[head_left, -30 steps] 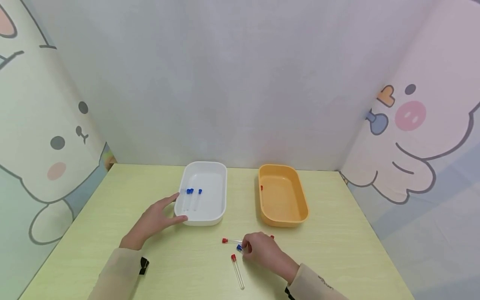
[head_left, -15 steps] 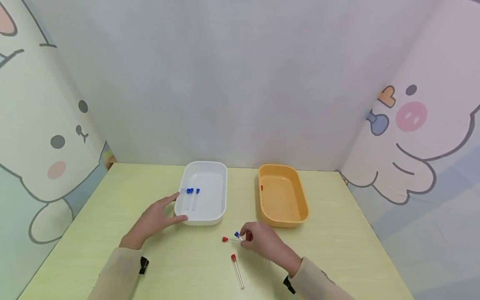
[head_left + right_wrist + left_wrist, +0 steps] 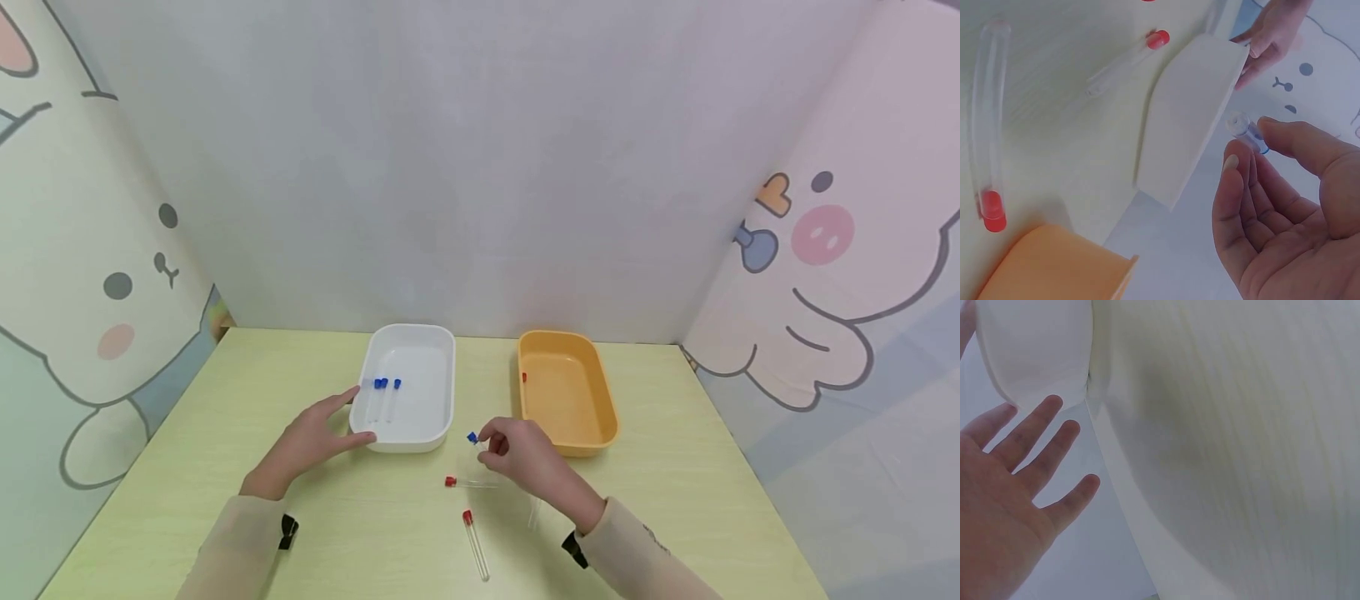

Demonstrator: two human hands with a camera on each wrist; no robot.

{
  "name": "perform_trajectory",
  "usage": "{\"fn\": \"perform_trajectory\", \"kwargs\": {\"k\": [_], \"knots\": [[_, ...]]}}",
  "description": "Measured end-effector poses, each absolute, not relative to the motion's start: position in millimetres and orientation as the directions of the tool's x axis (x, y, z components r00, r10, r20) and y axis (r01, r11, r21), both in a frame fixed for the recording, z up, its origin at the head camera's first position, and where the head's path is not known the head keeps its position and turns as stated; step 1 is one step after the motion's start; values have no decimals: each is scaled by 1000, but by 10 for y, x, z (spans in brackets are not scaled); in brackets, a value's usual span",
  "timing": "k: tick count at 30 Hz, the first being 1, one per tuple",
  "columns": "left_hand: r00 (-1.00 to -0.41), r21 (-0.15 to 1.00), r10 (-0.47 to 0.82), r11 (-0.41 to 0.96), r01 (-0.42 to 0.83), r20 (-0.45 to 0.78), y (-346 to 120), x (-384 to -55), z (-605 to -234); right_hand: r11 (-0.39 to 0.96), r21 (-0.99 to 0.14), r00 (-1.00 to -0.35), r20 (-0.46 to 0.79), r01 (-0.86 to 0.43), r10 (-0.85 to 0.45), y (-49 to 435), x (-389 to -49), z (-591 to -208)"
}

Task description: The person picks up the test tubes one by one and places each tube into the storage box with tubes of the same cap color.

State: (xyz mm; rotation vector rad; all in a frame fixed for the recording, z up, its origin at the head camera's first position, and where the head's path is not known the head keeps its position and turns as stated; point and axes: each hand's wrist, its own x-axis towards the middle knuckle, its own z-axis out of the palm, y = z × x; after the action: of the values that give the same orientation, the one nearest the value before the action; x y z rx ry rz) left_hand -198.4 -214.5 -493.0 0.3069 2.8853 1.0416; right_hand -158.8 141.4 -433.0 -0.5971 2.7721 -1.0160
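Note:
My right hand (image 3: 528, 458) pinches a test tube with a blue cap (image 3: 472, 437) between thumb and fingers, above the table in front of the trays. In the right wrist view the clear round end of that test tube (image 3: 1237, 122) points toward the camera. My left hand (image 3: 307, 442) spreads its fingers at the left side of the white tray (image 3: 431, 400), thumb at the front rim. Inside this tray lie three blue-capped test tubes (image 3: 397, 384). The orange tray (image 3: 570, 387), right of it, holds a red-capped test tube (image 3: 524, 377) along its left wall.
On the pale yellow table lie a red-capped test tube (image 3: 472, 483) placed sideways and another red-capped test tube (image 3: 476, 546) nearer the front. A third red-capped test tube (image 3: 988, 112) is partly hidden under my right arm in the head view. A pale curtain (image 3: 480, 167) stands behind.
My right hand has lifted the blue-capped test tube off the table and carried it forward, past the sideways red-capped tube. My left hand has stayed at the white tray.

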Motion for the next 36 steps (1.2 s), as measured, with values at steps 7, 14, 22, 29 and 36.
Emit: {"fn": "perform_trajectory", "kwargs": {"k": [7,14,22,29,36], "knots": [[-976,633,215,752,182,26,-2151,-1989,-4944,680,-652,-919,67,-335,-389,1349,-1677,-4214],[-976,637,217,748,187,31,-2138,-1986,-4945,663,-673,-926,90,-328,-367,1241,-1755,-4135],[-977,645,211,743,177,26,-2140,-1971,-4933,659,-683,-932,96,-316,-348,1070,-1890,-4068],[-977,650,211,739,177,27,-2136,-1954,-4920,632,-718,-942,96,-290,-323,886,-2029,-4022],[-978,653,204,737,175,31,-2133,-1976,-4934,612,-747,-951,85,-258,-296,679,-2195,-4043]]}}
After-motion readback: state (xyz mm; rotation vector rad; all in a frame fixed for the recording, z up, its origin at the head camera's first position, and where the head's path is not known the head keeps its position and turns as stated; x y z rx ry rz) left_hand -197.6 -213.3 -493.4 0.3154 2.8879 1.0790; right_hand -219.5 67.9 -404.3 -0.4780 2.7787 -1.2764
